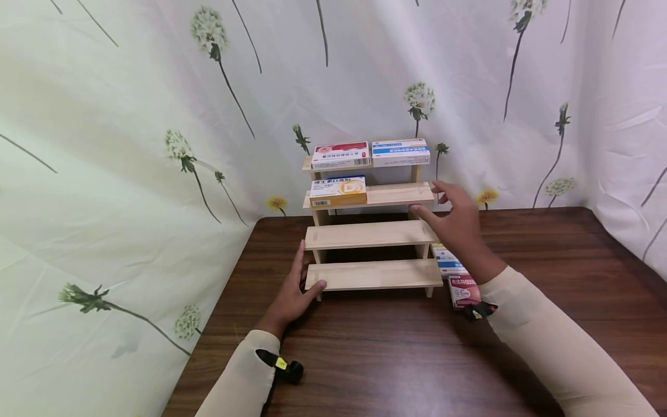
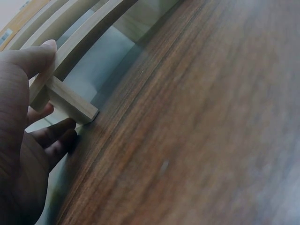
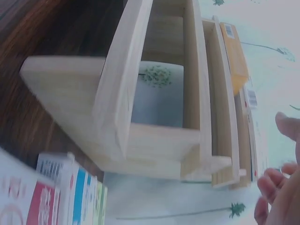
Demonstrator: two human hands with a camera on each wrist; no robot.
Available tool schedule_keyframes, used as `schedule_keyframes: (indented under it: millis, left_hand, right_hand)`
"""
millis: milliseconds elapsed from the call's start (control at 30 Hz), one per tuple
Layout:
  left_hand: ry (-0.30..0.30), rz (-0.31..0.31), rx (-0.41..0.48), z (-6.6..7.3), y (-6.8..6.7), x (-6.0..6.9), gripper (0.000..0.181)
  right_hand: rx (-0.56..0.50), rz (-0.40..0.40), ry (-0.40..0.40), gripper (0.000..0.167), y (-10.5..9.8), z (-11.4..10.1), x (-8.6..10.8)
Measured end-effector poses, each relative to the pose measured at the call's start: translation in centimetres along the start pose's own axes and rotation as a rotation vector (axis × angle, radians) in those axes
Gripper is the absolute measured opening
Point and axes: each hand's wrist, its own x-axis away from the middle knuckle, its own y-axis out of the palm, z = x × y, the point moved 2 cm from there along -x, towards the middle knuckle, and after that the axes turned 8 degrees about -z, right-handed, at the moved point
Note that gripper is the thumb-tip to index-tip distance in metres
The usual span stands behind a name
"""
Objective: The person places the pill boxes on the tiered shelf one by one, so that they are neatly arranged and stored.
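A pale wooden stepped shelf [image 1: 372, 275] with several tiers stands on the table. My left hand [image 1: 294, 292] holds its lower left corner; in the left wrist view the thumb [image 2: 40, 58] lies on a board and the other fingers are beside the leg [image 2: 72, 101]. By the right end of the second tier from the top is my right hand [image 1: 455, 217], thumb and fingers apart, holding nothing. A white-and-orange medicine box [image 1: 339, 191] sits on that tier's left half. On the top tier, a red-and-white box [image 1: 341, 155] lies beside a blue-and-white box [image 1: 400, 152].
Right of the shelf, partly under my right arm, are a red-and-white box [image 1: 462, 289] and a blue-and-white box [image 1: 447, 260] on the dark wood table [image 1: 375, 353]. A flower-print cloth [image 1: 333, 92] hangs close behind the shelf and along both sides.
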Motion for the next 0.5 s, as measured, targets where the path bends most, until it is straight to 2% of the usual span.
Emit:
schedule_keyframes:
  millis: [200,500]
  left_hand:
    - [0.003,-0.004,0.003,-0.1,0.0,-0.1,0.109]
    - [0.038,0.000,-0.011,-0.3,-0.1,-0.1,0.109]
  right_hand:
    - [-0.002,-0.054,0.007,0.066,-1.8,1.1,0.6]
    - [0.012,-0.212,0.006,0.065,-4.4,2.7,2.0]
